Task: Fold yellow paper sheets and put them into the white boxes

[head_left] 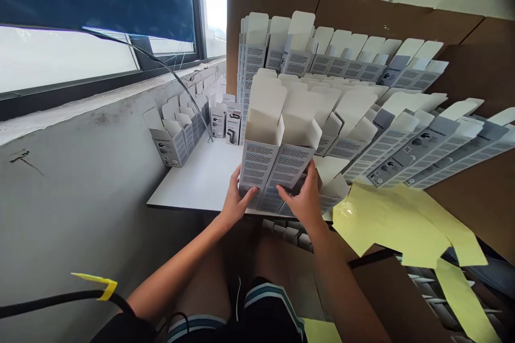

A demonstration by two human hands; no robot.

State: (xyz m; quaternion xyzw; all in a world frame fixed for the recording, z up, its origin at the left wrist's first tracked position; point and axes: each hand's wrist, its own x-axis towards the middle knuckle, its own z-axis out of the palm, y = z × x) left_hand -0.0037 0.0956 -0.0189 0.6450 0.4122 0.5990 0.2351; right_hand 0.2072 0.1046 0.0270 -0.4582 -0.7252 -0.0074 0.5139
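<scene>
Two tall open cartons stand side by side at the table's front edge, their white top flaps raised and small grey print on their fronts. My left hand point(239, 196) is closed on the left carton point(258, 166), fingers along its side and thumb on the front. Around the right carton point(290, 169) my right hand point(303, 193) is closed in the same way, its thumb across the lower front. Where the bottoms of the cartons rest cannot be fully seen. Behind them, more open cartons point(350, 139) of the same kind stand in packed rows.
A white table point(193, 182) meets the wall at left. Small open cartons point(171, 144) line the wall side, with a closed printed box point(233, 123) nearby. Yellow sheets point(402, 220) lie at right. A black cable point(169, 67) hangs from the window. Brown cardboard point(277, 2) stands behind.
</scene>
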